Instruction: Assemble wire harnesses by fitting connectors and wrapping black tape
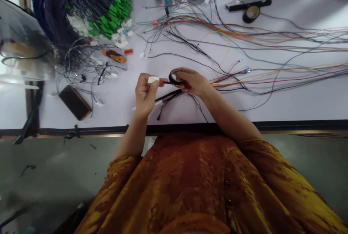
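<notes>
I see a roll of black tape [171, 78] near the middle of the frame, held in the right hand [193, 82], its fingers curled about the ring. Just left of it, the left hand [145, 94] pinches a white plug [153, 79] at the thumb tip, and a short dark strip [166, 82] spans the narrow gap between the hands; I can't tell whether it is tape or wire. The roll is round with a pale inside; the plug is small, blocky and looks like plastic. Below the hands I make out black wires [168, 97] on the smooth, pale worktop [299, 106]. Thin, bendy coloured wires [272, 80], red and yellow among them, run off to the right edge. In the upper left of the frame lies a thick, looped dark blue bundle [45, 5] with a heap of boxy green plugs [116, 9]. Below that heap I see an orange-and-black cutter [115, 56], and at the lower left of the worktop a flat, dark, rectangular block [75, 101].
</notes>
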`<state>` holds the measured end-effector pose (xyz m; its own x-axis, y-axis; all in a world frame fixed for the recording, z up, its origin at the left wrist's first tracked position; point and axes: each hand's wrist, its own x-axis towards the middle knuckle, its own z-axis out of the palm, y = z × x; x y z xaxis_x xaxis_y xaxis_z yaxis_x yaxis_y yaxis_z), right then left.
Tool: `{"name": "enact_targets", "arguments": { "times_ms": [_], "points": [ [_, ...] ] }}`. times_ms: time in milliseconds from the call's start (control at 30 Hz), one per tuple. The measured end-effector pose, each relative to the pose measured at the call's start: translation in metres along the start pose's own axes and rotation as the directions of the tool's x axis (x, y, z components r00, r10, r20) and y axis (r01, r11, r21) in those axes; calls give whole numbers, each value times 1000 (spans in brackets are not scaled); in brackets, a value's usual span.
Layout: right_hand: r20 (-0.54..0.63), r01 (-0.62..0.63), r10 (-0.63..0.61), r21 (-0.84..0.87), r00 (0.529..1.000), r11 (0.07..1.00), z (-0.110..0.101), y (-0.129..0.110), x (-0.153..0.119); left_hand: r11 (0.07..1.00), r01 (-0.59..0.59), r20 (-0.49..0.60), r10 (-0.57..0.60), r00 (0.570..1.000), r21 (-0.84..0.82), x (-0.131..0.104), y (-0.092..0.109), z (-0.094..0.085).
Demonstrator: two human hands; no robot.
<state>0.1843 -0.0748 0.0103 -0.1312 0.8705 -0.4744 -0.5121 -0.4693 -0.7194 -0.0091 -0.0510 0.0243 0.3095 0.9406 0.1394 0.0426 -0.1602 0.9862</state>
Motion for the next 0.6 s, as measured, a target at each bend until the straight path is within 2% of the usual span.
{"name": "enact_targets", "arguments": {
  "times_ms": [67, 133, 200, 300, 367, 433, 500, 567, 600],
  "points": [
    [-97, 40, -35, 54, 995, 998, -3, 1, -2, 998, 37, -99, -43, 994, -53, 2, -6, 1],
    [-123, 61, -56, 42, 991, 997, -7, 3, -3, 989, 99, -132, -112, 985, -108, 6, -15, 0],
    [-125, 82, -78, 28, 989, 996, -10, 5, -5, 972, 175, -40, -183, 982, -155, 12, -23, -2],
    [-121, 117, -113, 26, 986, 993, -11, 6, -6, 962, 235, 180, -209, 961, -138, 22, -31, 1],
    [-116, 134, -134, -7, 984, 991, -8, 6, -9, 977, 209, 203, -195, 960, -50, 27, -30, 7],
    [-142, 207, -227, -142, 964, 968, -4, 11, -19, 982, 186, 127, -188, 974, 32, 30, -27, 14],
    [-138, 329, -416, -414, 899, 849, 1, 22, -33, 977, 207, 39, -209, 977, 39, 31, -24, 21],
    [-12, 419, -567, -661, 824, 622, 5, 35, -47, 970, 244, -11, -244, 970, 0, 29, -19, 25],
    [70, 453, -595, -721, 801, 524, 6, 40, -52, 968, 251, -16, -252, 968, -15, 28, -16, 26]
  ]
}}
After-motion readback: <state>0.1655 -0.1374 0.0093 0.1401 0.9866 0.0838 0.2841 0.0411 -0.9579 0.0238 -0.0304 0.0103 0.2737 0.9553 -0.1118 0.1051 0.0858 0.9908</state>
